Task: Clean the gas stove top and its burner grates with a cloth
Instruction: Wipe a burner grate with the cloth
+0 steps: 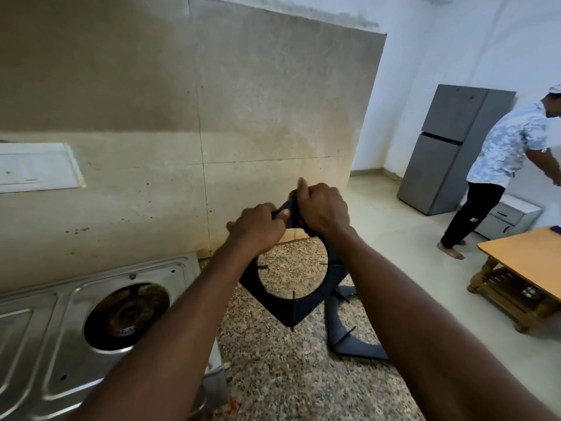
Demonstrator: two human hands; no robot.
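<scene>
Clutching the grate by its top corner with left hand and right hand, both curled tight round the rim, side by side. Holding it tilted on a corner over the speckled tabletop, just right of the stove with its bare burner. Spotting a second grate flat on the tabletop, partly under the right forearm.
</scene>
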